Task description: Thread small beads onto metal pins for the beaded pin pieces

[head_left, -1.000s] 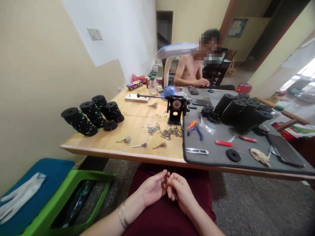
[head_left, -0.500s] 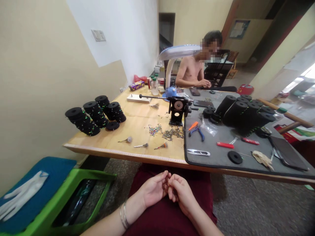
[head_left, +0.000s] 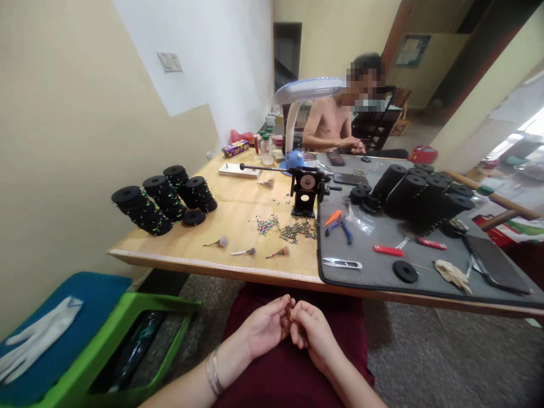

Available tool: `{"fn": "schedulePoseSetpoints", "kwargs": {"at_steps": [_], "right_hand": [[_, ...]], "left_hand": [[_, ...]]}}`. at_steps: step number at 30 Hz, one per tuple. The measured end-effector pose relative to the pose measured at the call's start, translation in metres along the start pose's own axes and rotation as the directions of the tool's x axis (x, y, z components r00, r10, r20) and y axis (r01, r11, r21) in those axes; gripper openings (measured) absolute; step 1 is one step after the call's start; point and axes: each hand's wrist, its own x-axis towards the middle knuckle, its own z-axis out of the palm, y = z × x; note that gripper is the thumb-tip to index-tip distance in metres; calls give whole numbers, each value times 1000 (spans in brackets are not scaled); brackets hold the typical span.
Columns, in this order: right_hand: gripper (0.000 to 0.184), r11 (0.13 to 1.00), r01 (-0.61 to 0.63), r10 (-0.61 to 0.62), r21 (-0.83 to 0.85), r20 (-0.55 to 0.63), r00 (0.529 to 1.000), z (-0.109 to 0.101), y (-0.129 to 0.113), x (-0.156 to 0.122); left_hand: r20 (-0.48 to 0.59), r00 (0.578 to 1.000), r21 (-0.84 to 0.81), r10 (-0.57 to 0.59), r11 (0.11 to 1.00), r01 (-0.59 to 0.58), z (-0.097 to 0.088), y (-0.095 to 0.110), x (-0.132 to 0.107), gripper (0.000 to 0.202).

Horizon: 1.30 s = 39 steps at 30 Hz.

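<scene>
My left hand [head_left: 264,328] and my right hand [head_left: 313,331] rest together over my dark red lap [head_left: 289,368], below the front edge of the wooden table [head_left: 221,260]. The fingertips of both hands meet in a pinch around something tiny that I cannot make out. Bangles circle my left wrist [head_left: 212,371]. The nearest things on the table are three small tufted pieces [head_left: 246,250] and a pile of small metal beads [head_left: 293,229].
Black spool stacks stand at the left [head_left: 161,198] and on the grey mat [head_left: 374,272] at the right [head_left: 416,192]. A black hand-crank winder [head_left: 306,190], pliers [head_left: 339,223], snips [head_left: 342,263] and a lamp [head_left: 306,93] are there. Another person sits at the far end [head_left: 340,122]. A green stool [head_left: 140,345] stands at my left.
My hands stay pinched together in my lap with only slight finger movement. The view has shifted a little.
</scene>
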Motion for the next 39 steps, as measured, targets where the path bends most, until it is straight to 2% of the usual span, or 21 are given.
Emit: {"fn": "schedulePoseSetpoints", "kwargs": {"at_steps": [23, 39], "right_hand": [[20, 1000, -10, 10, 26, 1, 1000, 0, -2, 0], [18, 999, 8, -8, 48, -1, 1000, -4, 0, 1]], "left_hand": [[-18, 1000, 11, 6, 1000, -6, 5, 2, -1, 13], [24, 1000, 42, 3, 999, -4, 0, 0, 1, 10]]}}
